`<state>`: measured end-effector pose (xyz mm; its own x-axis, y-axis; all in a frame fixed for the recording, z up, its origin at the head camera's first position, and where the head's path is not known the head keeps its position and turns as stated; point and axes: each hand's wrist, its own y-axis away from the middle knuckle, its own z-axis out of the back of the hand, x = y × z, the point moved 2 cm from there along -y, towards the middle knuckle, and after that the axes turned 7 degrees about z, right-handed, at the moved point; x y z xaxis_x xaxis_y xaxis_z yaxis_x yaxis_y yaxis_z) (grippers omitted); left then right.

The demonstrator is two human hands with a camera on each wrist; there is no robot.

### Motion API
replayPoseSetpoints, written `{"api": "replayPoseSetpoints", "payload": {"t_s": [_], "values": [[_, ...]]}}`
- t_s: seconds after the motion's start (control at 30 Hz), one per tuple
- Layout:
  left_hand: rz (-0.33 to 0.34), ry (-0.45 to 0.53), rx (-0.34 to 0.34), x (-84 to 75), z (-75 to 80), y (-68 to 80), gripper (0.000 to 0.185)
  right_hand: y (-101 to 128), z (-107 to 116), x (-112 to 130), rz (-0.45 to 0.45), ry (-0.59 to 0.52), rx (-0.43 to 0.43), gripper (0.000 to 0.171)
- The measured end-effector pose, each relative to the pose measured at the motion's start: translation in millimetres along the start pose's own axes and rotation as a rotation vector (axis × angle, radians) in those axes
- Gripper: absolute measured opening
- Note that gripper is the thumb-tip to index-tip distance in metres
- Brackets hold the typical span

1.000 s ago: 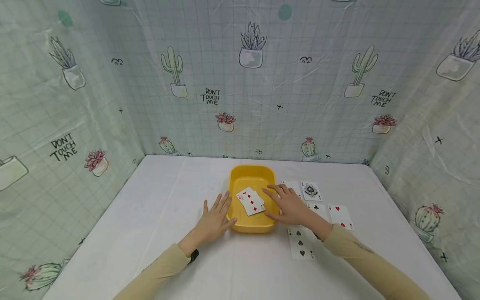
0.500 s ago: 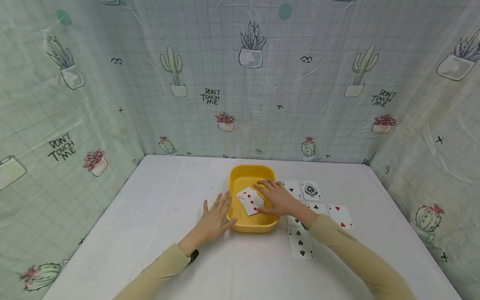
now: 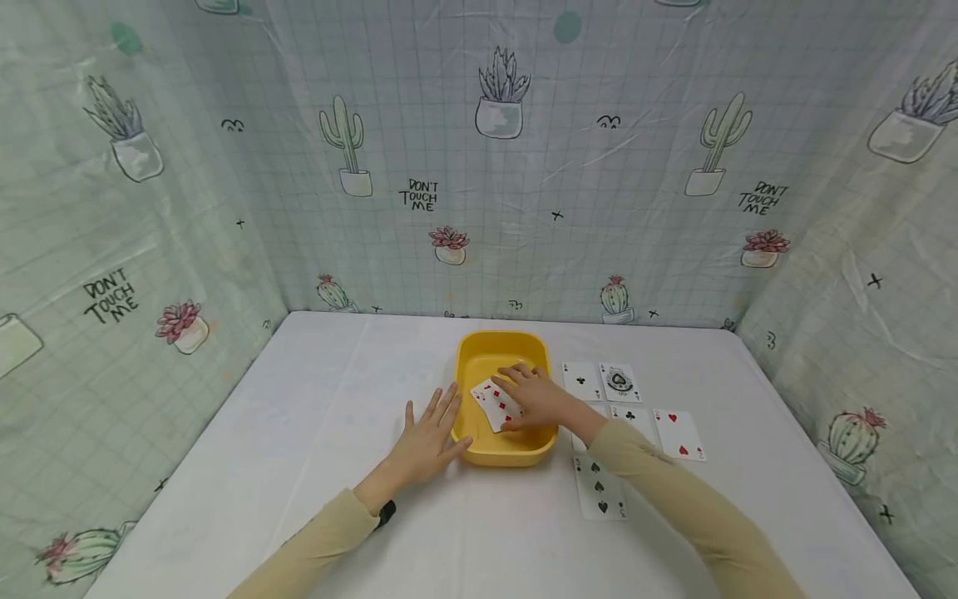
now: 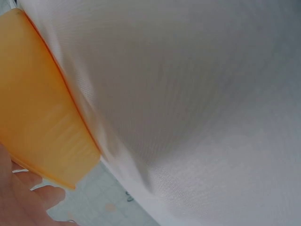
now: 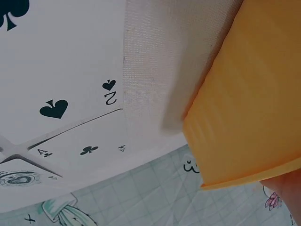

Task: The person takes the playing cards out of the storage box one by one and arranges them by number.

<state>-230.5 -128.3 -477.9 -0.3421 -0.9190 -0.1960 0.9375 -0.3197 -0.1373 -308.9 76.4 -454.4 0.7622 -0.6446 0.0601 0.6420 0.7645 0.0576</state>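
Right hand (image 3: 540, 401) reaches into the yellow tray (image 3: 486, 353), fingers (image 3: 516, 376) extended and lying flat on the fanned red cards (image 3: 494, 402) inside; grip is spread, pressing down, with no pinch visible. The cards rest on the tray floor, toward its near right part, overlapping one another, diamond pips showing. In the right wrist view only the tray's outer wall (image 5: 254, 103) and a sliver of the hand show.

Left hand (image 3: 422, 441) lies flat on the worktop (image 3: 299, 433), fingers spread and straight, its fingertips against the tray's left wall and the thumb at the near left corner. It holds nothing. The left wrist view confirms the tray's wall (image 4: 37, 108) just beside the hand (image 4: 19, 197).

The tray stands at the centre of the white-covered worktop. To its right, face up and apart from the tray, lie further cards: a club card (image 3: 582, 380) and the ace of spades (image 3: 619, 381) in the far row, a second club card (image 3: 634, 418) and a heart card (image 3: 679, 433) nearer, and a spade card (image 3: 600, 488) nearest, partly beside the right sleeve (image 3: 674, 499). The right wrist view also shows a two of spades (image 5: 80, 101) by the tray. A cactus-print sheet (image 3: 479, 166) surrounds the worktop on three sides.
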Motion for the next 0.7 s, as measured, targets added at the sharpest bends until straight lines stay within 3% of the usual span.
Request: {"api": "replayPoseSetpoints", "payload": {"t_s": [0.37,0.7], "values": [[-0.010,-0.004,-0.010,-1.3,0.2,0.0,0.074,-12,-7,6,-0.024,0.071,0.111,0.087],[-0.002,0.014,-0.007,-1.3,0.3,1.4,0.074,-17,-13,4,-0.042,0.071,0.137,0.081]]}}
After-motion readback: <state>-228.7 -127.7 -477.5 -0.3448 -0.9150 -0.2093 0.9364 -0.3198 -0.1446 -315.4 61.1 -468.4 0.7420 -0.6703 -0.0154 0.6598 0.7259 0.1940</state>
